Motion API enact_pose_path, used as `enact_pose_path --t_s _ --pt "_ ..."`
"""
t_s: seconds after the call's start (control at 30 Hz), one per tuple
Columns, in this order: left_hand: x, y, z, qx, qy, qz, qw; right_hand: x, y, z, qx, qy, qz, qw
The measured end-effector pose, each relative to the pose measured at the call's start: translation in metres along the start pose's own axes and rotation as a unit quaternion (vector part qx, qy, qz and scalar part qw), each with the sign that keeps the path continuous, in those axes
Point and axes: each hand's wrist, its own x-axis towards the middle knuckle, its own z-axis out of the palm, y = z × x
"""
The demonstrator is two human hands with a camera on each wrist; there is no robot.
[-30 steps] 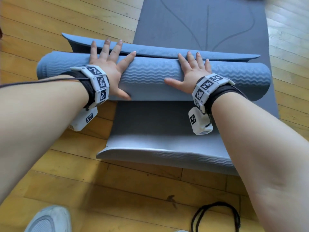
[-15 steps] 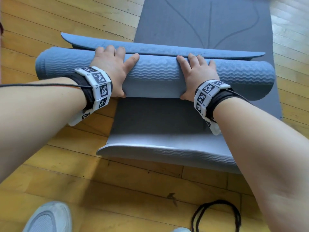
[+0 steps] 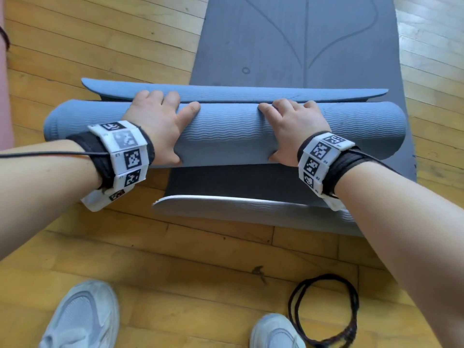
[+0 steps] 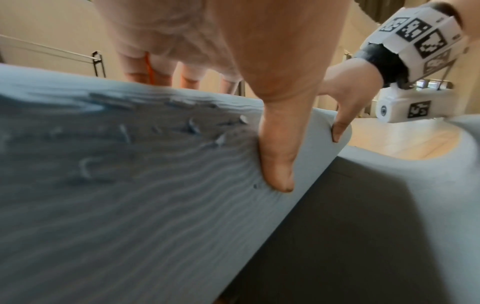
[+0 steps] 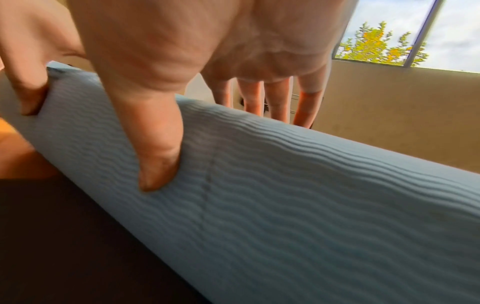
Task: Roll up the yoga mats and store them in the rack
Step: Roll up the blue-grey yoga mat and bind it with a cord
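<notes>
Gripping the blue yoga mat (image 3: 226,131) from above, both hands sit on its rolled part, which lies crosswise on the wooden floor (image 3: 125,41) over a flat grey yoga mat (image 3: 296,41). The left hand (image 3: 155,121) curls its fingers over the far side of the roll while its thumb presses into the near side, as the left wrist view shows. The right hand (image 3: 293,124) holds the roll the same way, fingers hooked over the far side and thumb dug into the ribbed surface nearer the person. Just beyond the roll, the blue mat's loose end lies as a flat strip. The grey mat runs from near to far under the roll, its near edge curling up slightly. On the near floor, two pale sneakers (image 3: 82,317) point forward, and a coiled black cord (image 3: 326,310) lies to the right of them. A pink object (image 3: 3,96) shows at the far left edge. No container appears in any view.
</notes>
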Motion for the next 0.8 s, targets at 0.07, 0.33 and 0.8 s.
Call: enact_pose_path --t_s 0.07,0.33,0.8 --pt "-0.001 -0.002 0.000 -0.028 -0.002 -0.004 1.000 0.000 0.001 -0.003 0.020 -0.009 0.001 1.000" --pt "0.004 -0.006 -0.008 -0.080 0.022 -0.005 0.997 0.004 0.007 -0.017 0.132 -0.006 0.063 0.989" --pt "0.043 -0.010 0.008 -0.047 -0.034 -0.036 0.998 0.047 0.023 -0.012 0.149 -0.046 0.113 0.981"
